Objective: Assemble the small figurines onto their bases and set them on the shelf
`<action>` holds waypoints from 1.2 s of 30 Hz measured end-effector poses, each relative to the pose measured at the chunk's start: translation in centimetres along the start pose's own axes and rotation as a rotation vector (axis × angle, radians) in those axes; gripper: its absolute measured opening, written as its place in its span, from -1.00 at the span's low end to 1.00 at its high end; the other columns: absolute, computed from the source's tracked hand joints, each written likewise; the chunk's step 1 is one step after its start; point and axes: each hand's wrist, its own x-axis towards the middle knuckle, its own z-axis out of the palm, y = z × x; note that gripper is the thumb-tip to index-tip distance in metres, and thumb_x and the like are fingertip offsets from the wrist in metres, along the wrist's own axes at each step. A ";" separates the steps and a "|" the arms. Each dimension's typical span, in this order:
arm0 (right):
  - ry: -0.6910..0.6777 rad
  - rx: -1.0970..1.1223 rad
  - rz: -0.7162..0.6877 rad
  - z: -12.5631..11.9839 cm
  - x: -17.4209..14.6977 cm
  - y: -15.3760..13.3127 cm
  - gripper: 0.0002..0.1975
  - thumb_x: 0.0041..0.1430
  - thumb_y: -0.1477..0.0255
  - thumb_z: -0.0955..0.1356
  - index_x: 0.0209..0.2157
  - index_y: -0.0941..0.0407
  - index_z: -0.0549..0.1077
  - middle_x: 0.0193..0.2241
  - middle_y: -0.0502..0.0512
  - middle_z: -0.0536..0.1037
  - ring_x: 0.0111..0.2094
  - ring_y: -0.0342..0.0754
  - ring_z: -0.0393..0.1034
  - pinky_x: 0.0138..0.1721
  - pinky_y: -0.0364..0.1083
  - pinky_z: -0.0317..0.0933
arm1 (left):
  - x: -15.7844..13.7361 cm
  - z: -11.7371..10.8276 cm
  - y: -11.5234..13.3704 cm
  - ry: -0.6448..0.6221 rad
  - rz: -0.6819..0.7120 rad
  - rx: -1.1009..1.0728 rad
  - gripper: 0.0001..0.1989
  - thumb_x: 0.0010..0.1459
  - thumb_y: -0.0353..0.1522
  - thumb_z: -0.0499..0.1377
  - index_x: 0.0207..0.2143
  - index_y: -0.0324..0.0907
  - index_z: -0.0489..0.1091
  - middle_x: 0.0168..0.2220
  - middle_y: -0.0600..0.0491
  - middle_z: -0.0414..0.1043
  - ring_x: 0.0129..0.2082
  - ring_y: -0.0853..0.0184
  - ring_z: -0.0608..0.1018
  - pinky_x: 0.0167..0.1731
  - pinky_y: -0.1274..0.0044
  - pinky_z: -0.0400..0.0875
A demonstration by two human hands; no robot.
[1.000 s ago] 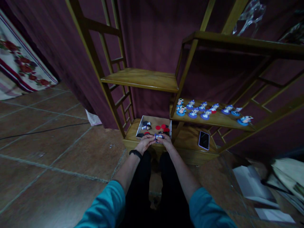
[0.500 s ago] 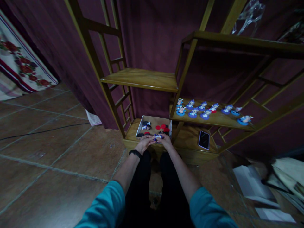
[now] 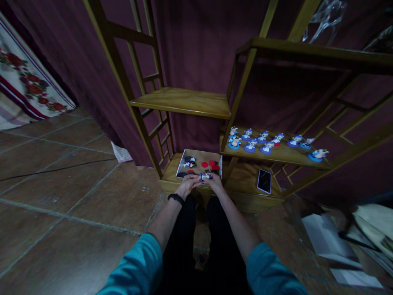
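Observation:
A small blue-and-white figurine (image 3: 205,177) lies on its side between my two hands, in front of the shelf. My left hand (image 3: 188,185) grips its left end, where a purple-blue base shows. Fingers of my right hand (image 3: 215,183) close on its other end. Just beyond my hands stands a shallow open box (image 3: 199,156) on the lowest board. In it are red discs (image 3: 204,164), dark discs and a dark-haired figurine (image 3: 189,164). My hands hide part of the box's near edge.
Several figurines on round bases (image 3: 250,145) stand in rows on the right shelf (image 3: 285,157). Below them lies a phone (image 3: 264,181). A bare wooden shelf board (image 3: 184,101) juts out above the box. Papers (image 3: 330,239) and a pale bag (image 3: 376,227) lie at right.
Both hands keep the figurine in nearly the same place and pose. The view has shifted very slightly; nothing else has visibly moved.

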 end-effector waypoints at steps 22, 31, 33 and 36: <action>0.033 -0.044 -0.040 0.0 -0.2 -0.5 -0.69 -0.27 0.35 0.44 -0.38 0.16 0.49 -0.53 -0.02 0.52 -0.50 -0.08 0.44 -0.36 -0.07 0.40 | -0.9 0.9 0.0 0.010 0.136 -0.020 -0.79 -0.24 -0.51 0.36 -0.55 -0.30 0.36 -0.57 0.07 0.45 -0.51 0.41 0.54 -0.32 0.51 0.50; 0.004 -0.197 -0.132 -0.2 -0.3 -0.6 -0.72 -0.22 0.37 0.40 -0.36 0.12 0.49 -0.45 -0.01 0.53 -0.46 -0.10 0.42 -0.38 -0.11 0.36 | -1.1 0.8 0.4 0.011 0.073 -0.018 -0.83 -0.18 -0.49 0.34 -0.54 -0.33 0.38 -0.57 0.03 0.46 -0.51 0.38 0.55 -0.27 0.46 0.49; 0.000 -0.220 -0.157 -0.2 -0.2 -0.5 -0.73 -0.22 0.37 0.40 -0.36 0.11 0.49 -0.44 0.00 0.53 -0.46 -0.10 0.42 -0.39 -0.12 0.36 | -1.1 0.7 0.4 0.002 0.063 -0.021 -0.83 -0.18 -0.49 0.34 -0.53 -0.32 0.38 -0.55 0.01 0.47 -0.49 0.36 0.56 -0.28 0.46 0.49; 0.004 -0.232 -0.157 -0.2 -0.2 -0.5 -0.72 -0.22 0.37 0.39 -0.35 0.11 0.49 -0.43 0.01 0.53 -0.46 -0.09 0.42 -0.39 -0.10 0.35 | -1.1 0.7 0.3 -0.002 0.077 -0.040 -0.81 -0.20 -0.51 0.35 -0.54 -0.31 0.36 -0.55 0.04 0.47 -0.49 0.36 0.56 -0.27 0.45 0.49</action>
